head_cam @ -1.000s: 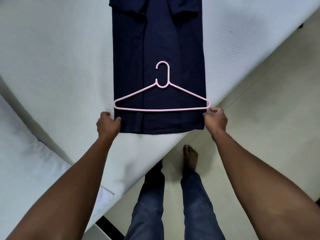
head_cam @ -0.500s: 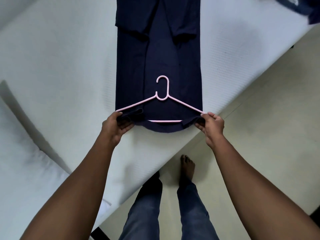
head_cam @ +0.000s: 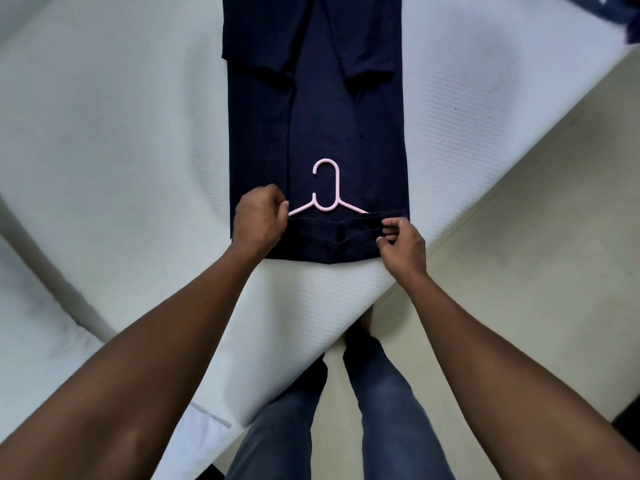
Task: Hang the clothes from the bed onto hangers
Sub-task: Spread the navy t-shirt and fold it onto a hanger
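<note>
Both hands, left hand [head_cam: 259,223] and right hand [head_cam: 401,242], pinch the navy garment's [head_cam: 317,133] near hem folded over the pink hanger [head_cam: 325,194], whose bar lies crosswise between them.

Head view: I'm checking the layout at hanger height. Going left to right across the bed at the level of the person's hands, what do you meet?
White bed → left hand → pink hanger on the navy garment → right hand → floor.
</note>
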The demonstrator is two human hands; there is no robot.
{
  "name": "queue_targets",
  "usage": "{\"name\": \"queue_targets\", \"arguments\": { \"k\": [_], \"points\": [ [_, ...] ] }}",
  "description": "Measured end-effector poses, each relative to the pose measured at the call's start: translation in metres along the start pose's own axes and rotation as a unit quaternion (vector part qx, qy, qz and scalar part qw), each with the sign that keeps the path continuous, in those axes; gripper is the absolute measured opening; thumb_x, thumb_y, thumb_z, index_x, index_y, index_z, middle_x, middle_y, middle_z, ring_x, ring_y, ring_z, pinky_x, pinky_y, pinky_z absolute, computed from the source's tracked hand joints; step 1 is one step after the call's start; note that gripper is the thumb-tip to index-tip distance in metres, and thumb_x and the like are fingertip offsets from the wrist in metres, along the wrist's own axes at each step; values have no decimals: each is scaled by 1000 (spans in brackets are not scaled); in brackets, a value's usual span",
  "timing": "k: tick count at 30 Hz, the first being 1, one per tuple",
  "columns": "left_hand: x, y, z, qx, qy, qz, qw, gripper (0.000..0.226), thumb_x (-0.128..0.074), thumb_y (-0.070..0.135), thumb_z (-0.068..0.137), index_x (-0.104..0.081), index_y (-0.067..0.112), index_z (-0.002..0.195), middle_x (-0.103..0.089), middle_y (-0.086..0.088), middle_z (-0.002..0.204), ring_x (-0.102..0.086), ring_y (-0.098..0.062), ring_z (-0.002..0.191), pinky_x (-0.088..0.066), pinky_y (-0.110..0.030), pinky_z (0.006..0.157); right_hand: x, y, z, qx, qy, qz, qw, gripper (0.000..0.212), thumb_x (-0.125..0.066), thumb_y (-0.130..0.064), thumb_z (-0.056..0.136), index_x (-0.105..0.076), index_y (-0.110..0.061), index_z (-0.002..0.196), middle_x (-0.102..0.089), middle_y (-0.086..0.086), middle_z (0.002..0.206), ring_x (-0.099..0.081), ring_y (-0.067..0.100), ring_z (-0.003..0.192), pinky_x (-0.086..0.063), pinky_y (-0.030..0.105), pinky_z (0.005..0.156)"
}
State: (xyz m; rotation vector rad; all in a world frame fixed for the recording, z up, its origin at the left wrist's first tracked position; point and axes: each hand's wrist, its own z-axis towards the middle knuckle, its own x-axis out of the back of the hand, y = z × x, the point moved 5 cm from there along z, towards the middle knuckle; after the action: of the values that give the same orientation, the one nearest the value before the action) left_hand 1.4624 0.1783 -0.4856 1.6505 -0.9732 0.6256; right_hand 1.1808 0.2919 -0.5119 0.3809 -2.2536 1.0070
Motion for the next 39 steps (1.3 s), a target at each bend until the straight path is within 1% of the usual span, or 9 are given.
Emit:
{"name": "queue_targets", "arguments": {
  "k": [5,12,17,23,28,30,34,36,39],
  "points": [
    [-54,65,39,-211,-99,204,951,63,-75,22,75,-55,25,135,-51,-11,132,-48,-35,119,-45,-48,95,-12,4,-1,46,0,-65,997,34,-65,-9,92,-65,-17,125,-60,1,121,-62,19,108,-55,40,94],
    [-73,103,43,-361,-120,368,849,17,-56,19,87,-71,17,95,-55,-15,116,-48,-38,116,-31,-58,110,-15,-1,-12,88,-20,-169,981,50,-64,-9,93,-58,-10,143,-50,6,128,-58,21,106,-54,35,85],
    [-64,109,35,-408,-125,358,831,9,-53,10,91,-61,12,88,-63,-4,79,-51,-32,105,-30,-62,111,-17,-10,-25,96,-40,-237,966,55,-66,-21,94,-51,-12,146,-44,8,135,-59,26,108,-59,40,83],
    [-46,117,13,-430,-84,353,827,18,-61,15,94,-69,16,78,-59,0,76,-51,-29,104,-30,-55,108,-26,-13,-31,120,-64,-290,947,91,-67,-49,87,-26,-16,162,-42,7,140,-50,28,118,-56,41,85],
    [-37,118,-20,-440,-34,334,833,30,-52,13,101,-68,17,75,-54,3,73,-52,-26,101,-33,-47,103,-29,-10,-37,133,-83,-320,935,114,-62,-65,79,-7,-16,166,-42,6,151,-45,30,128,-43,48,105],
    [-32,119,-30,-435,-13,335,836,31,-53,9,100,-66,16,73,-53,2,72,-53,-26,97,-36,-45,97,-26,-9,-34,142,-110,-345,921,115,-58,-68,78,-5,-16,166,-32,9,161,-40,32,138,-34,51,112],
    [-25,120,-50,-430,4,335,838,29,-55,5,98,-63,14,72,-51,2,70,-52,-25,90,-38,-40,83,-20,-6,-37,189,-157,-367,897,121,-55,-73,77,6,-19,166,29,4,170,-7,38,159,-7,67,124],
    [-22,122,-60,-431,12,326,841,28,-55,3,97,-62,14,73,-50,1,69,-51,-25,88,-37,-40,80,-20,-4,-37,193,-182,-367,892,121,-57,-71,81,10,-17,166,35,5,168,18,37,159,2,69,123],
    [-17,128,-77,-429,19,299,852,28,-53,1,97,-61,13,73,-51,-1,70,-49,-25,83,-36,-39,74,-15,-11,-45,231,-216,-382,868,114,-62,-59,86,7,-13,166,19,10,173,9,31,161,-7,61,126]
  ]
}}
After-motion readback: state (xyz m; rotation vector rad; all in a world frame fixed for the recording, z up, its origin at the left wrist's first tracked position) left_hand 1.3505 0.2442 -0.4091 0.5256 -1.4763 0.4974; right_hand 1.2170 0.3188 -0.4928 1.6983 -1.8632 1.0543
